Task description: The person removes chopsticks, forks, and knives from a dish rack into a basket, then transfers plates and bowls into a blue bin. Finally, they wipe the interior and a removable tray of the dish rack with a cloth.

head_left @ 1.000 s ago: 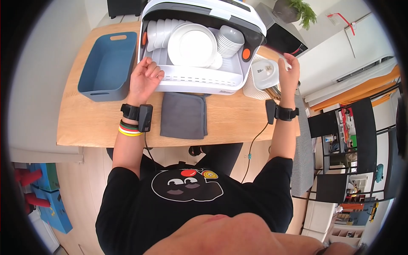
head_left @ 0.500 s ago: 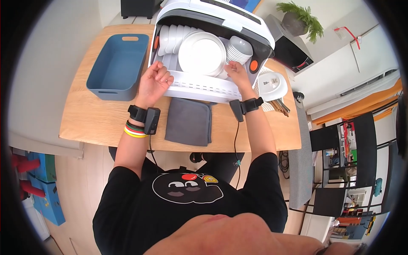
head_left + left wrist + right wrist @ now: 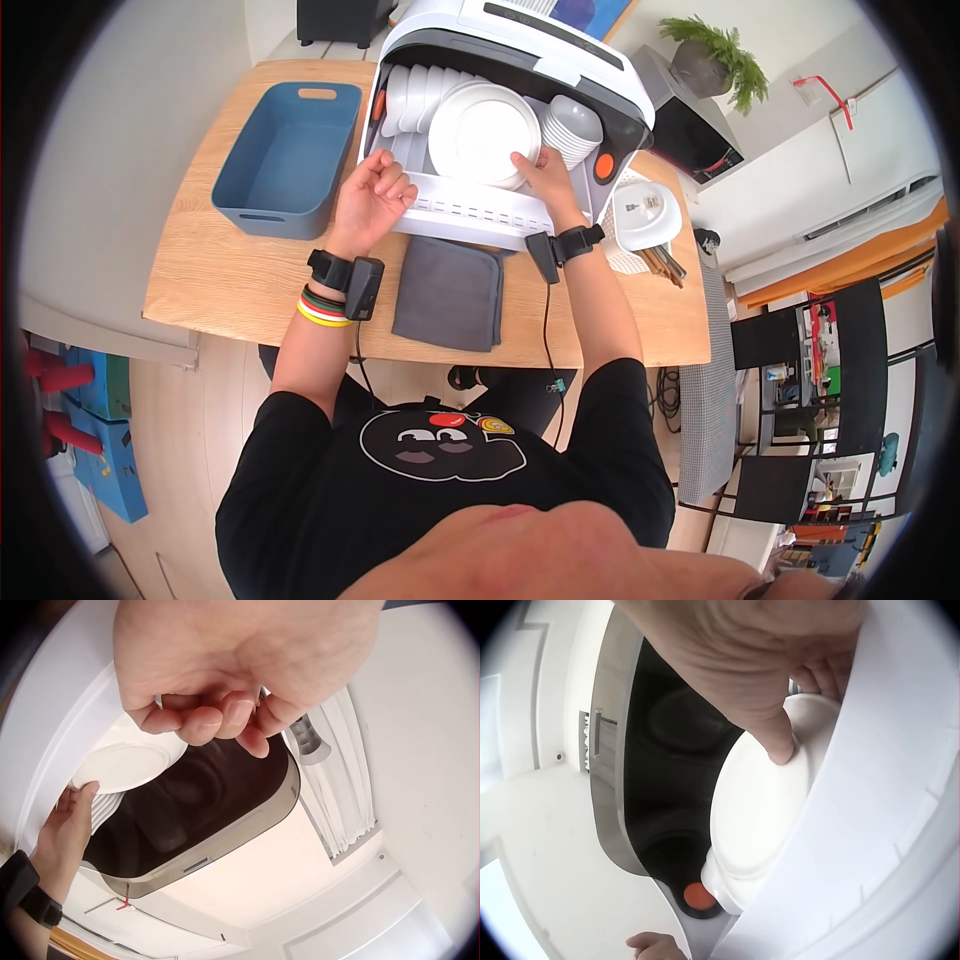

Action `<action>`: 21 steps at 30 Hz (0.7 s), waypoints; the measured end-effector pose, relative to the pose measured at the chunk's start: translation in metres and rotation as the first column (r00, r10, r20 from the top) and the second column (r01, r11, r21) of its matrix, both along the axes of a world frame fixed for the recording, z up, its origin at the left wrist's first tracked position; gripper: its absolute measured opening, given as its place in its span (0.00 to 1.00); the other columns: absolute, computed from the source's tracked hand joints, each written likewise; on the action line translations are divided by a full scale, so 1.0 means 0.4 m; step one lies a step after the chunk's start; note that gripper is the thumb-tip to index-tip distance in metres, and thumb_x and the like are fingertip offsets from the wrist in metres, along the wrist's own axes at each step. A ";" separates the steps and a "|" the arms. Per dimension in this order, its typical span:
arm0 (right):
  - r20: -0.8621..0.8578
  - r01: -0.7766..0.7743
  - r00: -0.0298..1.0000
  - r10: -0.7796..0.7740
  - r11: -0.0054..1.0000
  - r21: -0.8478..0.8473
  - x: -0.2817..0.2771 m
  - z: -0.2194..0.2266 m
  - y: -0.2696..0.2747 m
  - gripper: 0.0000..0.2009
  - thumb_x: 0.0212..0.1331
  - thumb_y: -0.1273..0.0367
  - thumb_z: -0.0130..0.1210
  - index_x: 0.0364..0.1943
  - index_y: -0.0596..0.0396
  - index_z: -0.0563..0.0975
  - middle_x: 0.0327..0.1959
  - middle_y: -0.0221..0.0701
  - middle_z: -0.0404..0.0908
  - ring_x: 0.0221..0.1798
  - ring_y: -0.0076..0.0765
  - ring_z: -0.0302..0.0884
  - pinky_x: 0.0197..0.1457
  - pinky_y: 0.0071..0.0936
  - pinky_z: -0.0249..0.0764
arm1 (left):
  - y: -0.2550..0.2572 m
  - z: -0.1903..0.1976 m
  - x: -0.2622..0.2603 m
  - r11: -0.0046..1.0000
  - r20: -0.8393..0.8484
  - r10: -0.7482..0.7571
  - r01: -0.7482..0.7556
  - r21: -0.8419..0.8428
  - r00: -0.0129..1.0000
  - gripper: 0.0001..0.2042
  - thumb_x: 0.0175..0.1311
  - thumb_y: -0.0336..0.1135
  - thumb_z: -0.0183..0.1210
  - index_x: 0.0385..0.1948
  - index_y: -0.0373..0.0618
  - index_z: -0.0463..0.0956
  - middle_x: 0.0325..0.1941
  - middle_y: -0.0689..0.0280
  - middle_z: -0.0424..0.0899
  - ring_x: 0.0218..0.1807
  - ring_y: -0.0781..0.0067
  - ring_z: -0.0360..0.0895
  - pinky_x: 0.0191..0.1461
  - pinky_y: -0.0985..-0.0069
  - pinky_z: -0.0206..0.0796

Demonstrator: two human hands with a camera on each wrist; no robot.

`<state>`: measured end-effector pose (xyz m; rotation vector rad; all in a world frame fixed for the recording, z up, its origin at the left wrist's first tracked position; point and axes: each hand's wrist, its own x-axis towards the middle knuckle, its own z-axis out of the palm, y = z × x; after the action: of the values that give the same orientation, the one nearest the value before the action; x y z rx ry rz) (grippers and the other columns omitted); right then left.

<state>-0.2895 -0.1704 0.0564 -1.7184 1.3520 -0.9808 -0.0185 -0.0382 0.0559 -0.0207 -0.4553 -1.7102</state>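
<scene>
Round white plates (image 3: 478, 135) stand on edge inside a white countertop dish cabinet (image 3: 470, 203) with its dark lid raised. My right hand (image 3: 550, 186) grips the front plate at its right rim. In the right wrist view the thumb presses the plate's face (image 3: 754, 802) while the other fingers reach behind the rim, partly hidden. My left hand (image 3: 372, 203) hovers by the cabinet's front left corner, fingers loosely curled and holding nothing. Nested bowls (image 3: 572, 132) stand right of the plates, and several white dishes (image 3: 415, 98) are lined up to their left.
A blue bin (image 3: 280, 160) stands on the wooden table left of the cabinet. A folded grey cloth (image 3: 448, 295) lies in front of it. To the right are a white container (image 3: 648, 215) in a basket and a bundle of utensils (image 3: 662, 266). A black microwave (image 3: 695, 125) stands behind.
My right hand has swung left from beside the basket, over the cabinet's front, to the plate's rim. The left hand stays near the front left corner. The head view has shifted slightly.
</scene>
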 end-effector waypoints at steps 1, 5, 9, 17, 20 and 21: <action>0.042 0.027 0.999 -0.027 1.000 -0.005 0.006 0.010 0.014 0.27 0.49 0.63 0.66 0.46 0.71 0.68 0.38 0.41 0.79 0.38 0.30 0.78 0.40 0.24 0.74 | 0.000 0.000 0.000 1.000 0.000 0.002 -0.002 0.000 1.000 0.10 0.71 0.37 0.40 0.29 0.47 0.67 0.16 0.73 0.56 0.22 0.78 0.56 0.37 0.78 0.56; 0.113 0.092 0.990 -0.088 0.995 -0.033 0.020 0.031 0.040 0.28 0.46 0.65 0.68 0.45 0.71 0.66 0.37 0.41 0.78 0.37 0.30 0.77 0.39 0.23 0.75 | -0.001 -0.001 0.000 1.000 0.001 0.000 0.000 -0.001 1.000 0.10 0.71 0.37 0.40 0.29 0.47 0.67 0.16 0.73 0.56 0.22 0.78 0.56 0.37 0.78 0.56; 0.147 0.069 0.987 -0.067 0.998 -0.007 0.018 0.044 0.052 0.28 0.46 0.64 0.68 0.44 0.69 0.66 0.38 0.42 0.77 0.38 0.31 0.77 0.40 0.23 0.75 | -0.003 -0.003 0.001 1.000 0.013 0.002 -0.002 -0.014 1.000 0.10 0.71 0.37 0.40 0.29 0.47 0.67 0.15 0.73 0.56 0.21 0.79 0.56 0.36 0.78 0.55; 0.340 -0.028 0.940 -0.017 0.991 0.129 0.015 0.063 0.064 0.25 0.49 0.69 0.66 0.46 0.67 0.66 0.40 0.41 0.78 0.42 0.32 0.78 0.46 0.23 0.74 | -0.002 -0.001 0.000 1.000 0.009 0.009 -0.009 0.002 1.000 0.10 0.71 0.37 0.41 0.29 0.47 0.67 0.15 0.73 0.56 0.21 0.79 0.56 0.36 0.78 0.55; 0.420 -0.074 0.908 0.001 0.984 0.159 0.009 0.049 0.049 0.22 0.51 0.71 0.63 0.46 0.66 0.66 0.42 0.42 0.77 0.45 0.33 0.77 0.49 0.24 0.74 | 0.000 0.001 0.000 1.000 0.006 0.006 -0.006 0.004 1.000 0.10 0.71 0.37 0.41 0.28 0.47 0.67 0.15 0.74 0.56 0.21 0.79 0.56 0.36 0.78 0.56; 0.419 -0.075 0.908 0.002 0.985 0.157 0.017 0.064 0.060 0.22 0.51 0.71 0.63 0.46 0.66 0.66 0.42 0.42 0.77 0.45 0.33 0.77 0.49 0.24 0.74 | 0.001 0.003 0.000 1.000 0.005 0.005 -0.005 0.007 1.000 0.10 0.71 0.37 0.41 0.28 0.47 0.67 0.15 0.74 0.56 0.21 0.79 0.56 0.37 0.79 0.56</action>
<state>-0.2826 -0.1464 0.0819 -1.3076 1.0805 -1.1014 -0.0187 -0.0377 0.0570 -0.0099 -0.4523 -1.7074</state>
